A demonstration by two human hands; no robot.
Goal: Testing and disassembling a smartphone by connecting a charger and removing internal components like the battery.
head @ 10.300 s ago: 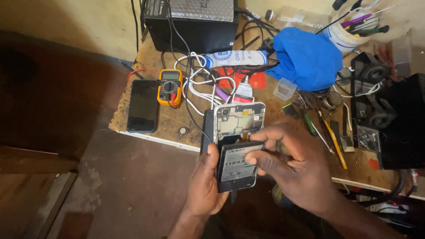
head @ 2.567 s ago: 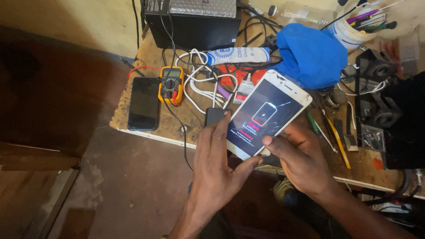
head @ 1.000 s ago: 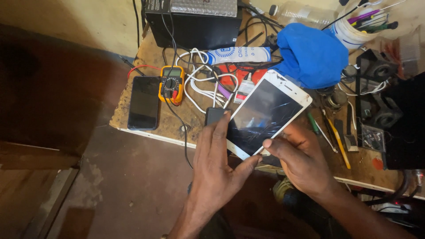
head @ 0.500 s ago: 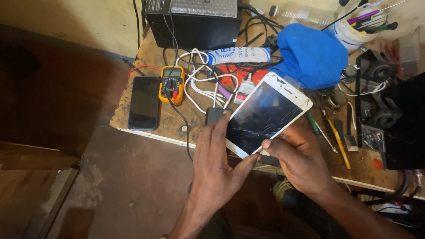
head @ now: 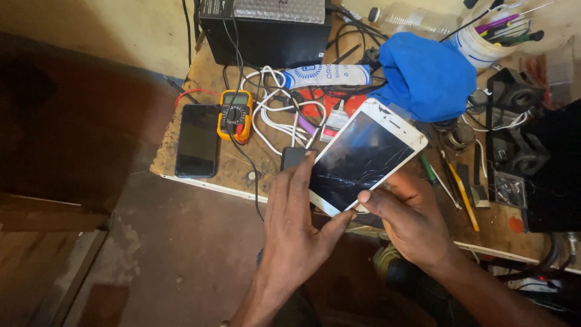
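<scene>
Nearest the camera, the left hand point(head: 296, 233) cradles the lower left edge of a white-framed smartphone with a dark, cracked glass screen point(head: 363, 158). Its fingers point(head: 301, 178) lie flat along the phone's side and its thumb hooks under the bottom corner. The right hand point(head: 411, 221) pinches the bottom edge, fingers closed on the frame with the thumb pressed on the front near the screen's lower rim. The phone is held face up, tilted, just above the near edge of the worn wooden tabletop point(head: 212, 172).

The step in hand looks like an inspection of the handset, its screen dark. Judging by the cracks, the glass calls for light, even pressure.

Partly hidden behind the left fingers, a small black rectangular block point(head: 292, 157) sits on the tabletop. Further out lie a black slab phone, face up point(head: 197, 140), a yellow handheld multimeter point(head: 235, 114) and a tangle of white cables point(head: 272, 115). A crumpled blue cloth point(head: 426, 75) lies beyond, with a black metal box point(head: 266, 30) at the far edge.
</scene>
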